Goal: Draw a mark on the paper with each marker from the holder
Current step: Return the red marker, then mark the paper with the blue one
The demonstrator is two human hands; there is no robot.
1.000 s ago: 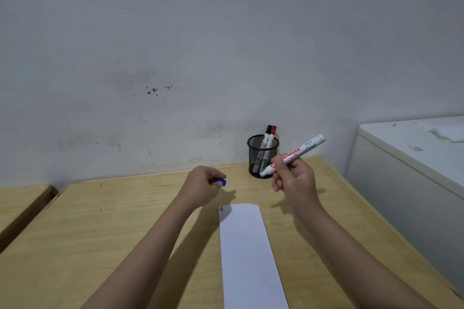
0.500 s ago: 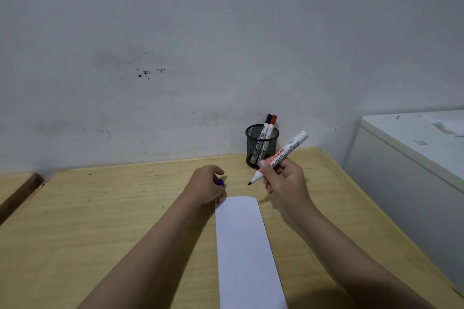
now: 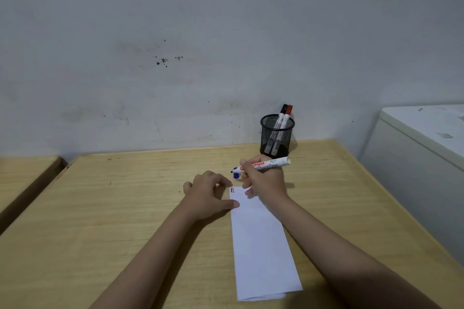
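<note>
A long white paper strip (image 3: 261, 246) lies on the wooden table (image 3: 113, 221), with short red and dark marks (image 3: 232, 190) at its far left corner. My right hand (image 3: 266, 180) grips an uncapped white marker (image 3: 272, 163) with a blue neck. Its tip points left, just above the table beyond the paper's far end. A small blue cap (image 3: 236, 176) shows under the tip, and I cannot tell whether it rests on the table. My left hand (image 3: 208, 193) lies beside the strip, fingers curled, thumb pressing the paper's left edge. The black mesh holder (image 3: 276, 138) holds a black-capped marker (image 3: 283, 109) and a red-capped marker (image 3: 289, 110).
The holder stands at the table's far edge against a stained grey wall (image 3: 175, 70). A white cabinet (image 3: 421, 148) stands right of the table. A second wooden surface (image 3: 22, 178) sits to the left, across a narrow gap.
My right hand came down and tipped the marker nearly level, tip to the left. My left hand dropped onto the table, its thumb now on the paper's edge. The blue cap now shows outside the left hand.
</note>
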